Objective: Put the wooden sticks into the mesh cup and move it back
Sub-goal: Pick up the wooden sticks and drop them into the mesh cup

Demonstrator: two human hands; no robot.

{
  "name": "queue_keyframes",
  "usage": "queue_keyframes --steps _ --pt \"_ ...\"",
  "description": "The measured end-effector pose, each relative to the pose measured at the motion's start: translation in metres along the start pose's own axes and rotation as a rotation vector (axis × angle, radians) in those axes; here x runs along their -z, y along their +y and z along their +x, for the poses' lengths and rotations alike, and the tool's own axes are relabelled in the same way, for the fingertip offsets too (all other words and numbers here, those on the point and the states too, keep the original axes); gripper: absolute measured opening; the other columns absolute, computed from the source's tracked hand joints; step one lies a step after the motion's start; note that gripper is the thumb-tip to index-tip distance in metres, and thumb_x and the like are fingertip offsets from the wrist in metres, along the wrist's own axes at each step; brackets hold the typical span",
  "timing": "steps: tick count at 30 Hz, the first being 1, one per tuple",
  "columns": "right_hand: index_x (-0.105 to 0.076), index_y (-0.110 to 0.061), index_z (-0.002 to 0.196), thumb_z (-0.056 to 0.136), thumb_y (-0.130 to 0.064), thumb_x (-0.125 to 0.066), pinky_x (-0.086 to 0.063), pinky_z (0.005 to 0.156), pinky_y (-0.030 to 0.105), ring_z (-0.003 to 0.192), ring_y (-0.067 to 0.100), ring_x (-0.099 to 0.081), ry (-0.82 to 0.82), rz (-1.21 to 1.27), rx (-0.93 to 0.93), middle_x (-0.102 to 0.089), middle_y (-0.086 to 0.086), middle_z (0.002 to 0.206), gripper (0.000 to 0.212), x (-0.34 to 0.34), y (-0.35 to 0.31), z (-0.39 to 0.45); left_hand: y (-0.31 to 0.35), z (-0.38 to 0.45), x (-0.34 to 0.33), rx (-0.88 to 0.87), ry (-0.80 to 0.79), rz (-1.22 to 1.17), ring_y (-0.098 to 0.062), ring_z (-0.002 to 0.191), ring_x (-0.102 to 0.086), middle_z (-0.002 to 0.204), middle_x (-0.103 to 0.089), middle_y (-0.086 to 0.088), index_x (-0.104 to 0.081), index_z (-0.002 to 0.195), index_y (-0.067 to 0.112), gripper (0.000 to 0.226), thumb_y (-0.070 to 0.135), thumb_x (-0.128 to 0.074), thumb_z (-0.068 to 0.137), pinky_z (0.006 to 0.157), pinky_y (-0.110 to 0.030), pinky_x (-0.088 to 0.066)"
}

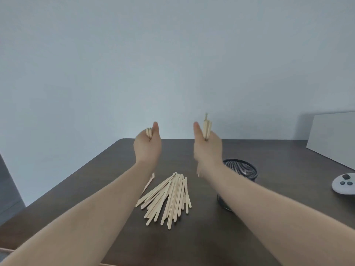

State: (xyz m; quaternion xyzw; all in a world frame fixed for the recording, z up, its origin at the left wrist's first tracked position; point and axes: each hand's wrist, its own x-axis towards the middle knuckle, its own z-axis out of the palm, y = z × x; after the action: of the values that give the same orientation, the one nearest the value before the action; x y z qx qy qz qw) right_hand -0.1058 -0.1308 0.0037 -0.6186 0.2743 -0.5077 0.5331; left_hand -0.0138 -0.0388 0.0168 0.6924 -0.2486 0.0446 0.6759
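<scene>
A loose pile of pale wooden sticks [168,196] lies fanned out on the dark brown table [96,189], near its middle. My left hand [147,144] is raised above the table, fingers closed around a small bunch of sticks whose tips poke out on top. My right hand [208,145] is also raised and grips another bunch of sticks [207,127] held upright. The black mesh cup [240,169] stands to the right of the pile, partly hidden behind my right forearm. One stray stick [148,182] lies left of the pile.
A white controller with dark buttons [343,186] rests at the table's right edge. A white board [332,135] leans at the far right. A pale wall rises behind the table's far edge.
</scene>
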Motion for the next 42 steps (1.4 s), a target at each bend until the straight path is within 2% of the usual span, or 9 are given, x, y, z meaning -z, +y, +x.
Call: queue_keyframes --steps 5,14,19,24,29,32,36,39,42 --pt "-0.027 -0.021 0.058 0.088 -0.045 -0.06 -0.024 0.037 0.018 0.032 0.01 -0.025 -0.025 0.114 -0.062 -0.029 -0.007 0.039 0.051 0.056 -0.033 0.042 0.056 0.007 -0.042 0.02 -0.188 -0.238 -0.016 0.041 -0.02 0.051 -0.021 0.002 -0.018 0.054 0.021 0.054 0.039 -0.051 0.092 0.043 -0.022 -0.02" --pt "-0.029 -0.02 0.064 0.092 -0.036 -0.06 -0.02 0.037 0.019 0.034 0.009 -0.02 -0.118 0.195 -0.179 -0.024 -0.007 0.04 0.045 0.111 -0.002 0.051 0.084 -0.042 -0.135 0.096 -0.469 -0.317 -0.011 0.031 -0.022 0.041 -0.026 0.005 -0.022 0.052 0.019 0.053 0.036 -0.052 0.093 0.039 -0.018 -0.021" --pt "-0.031 -0.02 0.06 0.091 -0.039 -0.058 -0.026 0.038 0.02 0.032 0.01 -0.025 -0.11 0.104 -0.154 -0.029 -0.004 0.043 0.046 0.113 0.012 0.055 0.058 -0.051 -0.154 0.099 -0.441 -0.142 -0.016 0.039 -0.034 0.047 -0.037 0.0 -0.034 0.053 0.017 0.049 0.039 -0.05 0.093 0.049 -0.024 -0.031" --pt "-0.036 -0.016 0.061 0.092 -0.043 -0.054 -0.035 0.045 0.027 0.034 0.013 -0.037 -0.076 -0.048 -0.104 -0.04 0.0 0.047 0.044 0.113 0.014 0.058 0.046 -0.056 -0.154 0.076 -0.447 -0.086 -0.015 0.034 -0.038 0.042 -0.04 0.001 -0.033 0.056 0.016 0.048 0.038 -0.049 0.095 0.047 -0.024 -0.035" --pt "-0.054 -0.003 0.079 0.092 -0.035 -0.057 -0.059 0.071 0.039 0.056 0.024 -0.064 -0.033 -0.005 -0.113 -0.063 0.008 0.06 0.035 0.116 0.011 0.053 0.041 -0.054 -0.151 -0.02 -0.394 0.013 -0.028 0.067 -0.062 0.071 -0.062 -0.011 -0.044 0.068 0.015 0.038 0.043 -0.052 0.092 0.069 -0.035 -0.05" --pt "-0.062 -0.002 0.097 0.091 -0.036 -0.057 -0.058 0.085 0.039 0.08 0.025 -0.073 0.004 0.018 -0.103 -0.075 0.009 0.078 0.035 0.115 0.007 0.055 0.042 -0.05 -0.146 -0.066 -0.359 -0.003 -0.025 0.088 -0.069 0.091 -0.071 -0.01 -0.051 0.078 0.016 0.03 0.044 -0.054 0.091 0.077 -0.034 -0.052" --pt "-0.062 -0.011 0.1 0.093 -0.042 -0.05 -0.053 0.089 0.035 0.095 0.019 -0.067 0.065 -0.128 -0.02 -0.072 0.003 0.095 0.034 0.114 -0.009 0.055 0.05 -0.04 -0.128 -0.098 -0.314 -0.01 -0.018 0.091 -0.061 0.101 -0.067 -0.002 -0.056 0.097 0.014 0.029 0.042 -0.048 0.094 0.068 -0.021 -0.044" --pt "-0.06 -0.014 0.103 0.094 -0.041 -0.048 -0.043 0.079 0.027 0.092 0.014 -0.06 0.057 -0.323 0.13 -0.064 -0.004 0.097 0.031 0.107 -0.027 0.046 0.054 -0.022 -0.099 -0.083 -0.26 0.031 -0.016 0.091 -0.056 0.1 -0.061 0.003 -0.058 0.107 0.011 0.035 0.042 -0.049 0.094 0.081 -0.027 -0.046" --pt "-0.06 -0.018 0.101 0.092 -0.041 -0.052 -0.044 0.076 0.027 0.081 0.009 -0.052 0.009 -0.426 0.314 -0.057 -0.007 0.09 0.025 0.087 -0.038 0.032 0.04 0.006 -0.056 -0.033 -0.268 0.267 -0.024 0.081 -0.049 0.088 -0.054 -0.002 -0.059 0.084 0.014 0.023 0.036 -0.054 0.09 0.075 -0.03 -0.042"
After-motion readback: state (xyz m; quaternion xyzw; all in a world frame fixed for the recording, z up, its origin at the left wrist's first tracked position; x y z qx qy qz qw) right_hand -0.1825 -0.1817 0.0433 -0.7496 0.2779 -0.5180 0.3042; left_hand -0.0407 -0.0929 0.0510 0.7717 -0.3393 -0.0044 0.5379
